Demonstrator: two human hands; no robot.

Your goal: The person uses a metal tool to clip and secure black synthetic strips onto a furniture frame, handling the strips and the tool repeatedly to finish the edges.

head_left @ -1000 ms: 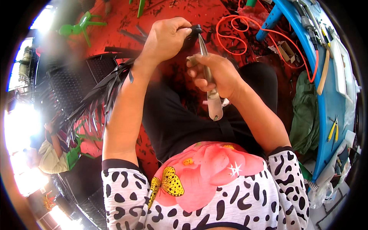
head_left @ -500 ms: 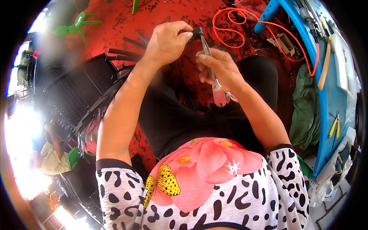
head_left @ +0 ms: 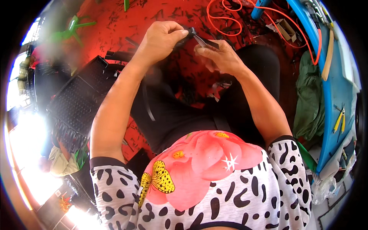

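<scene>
My left hand [head_left: 163, 40] is closed around a black rubber-like piece [head_left: 191, 32], whose round end sticks out past the thumb. At the right, my right hand [head_left: 222, 57] grips a pointed metal blade [head_left: 199, 40]. Its tip meets the end of the black piece. A dark narrow strip [head_left: 211, 43] runs from the tip to my right fingers; I cannot tell whether it is a second blade or a sliver of the piece. The tool's handle is mostly hidden by the hand. Both hands are held above my lap.
Black scraps litter the red floor [head_left: 115, 23]. At the left stands a black perforated crate [head_left: 76, 92], with a green stool [head_left: 73, 28] beyond. A blue table [head_left: 337, 126] on the right bears yellow-handled pliers [head_left: 339, 120]. An orange hose [head_left: 210, 19] and a small carton [head_left: 285, 30] lie nearby.
The metal tool has turned in my right hand, and its shiny lower part no longer hangs plainly below the fingers. A dark strip now shows beside the blade. My left hand keeps its hold.
</scene>
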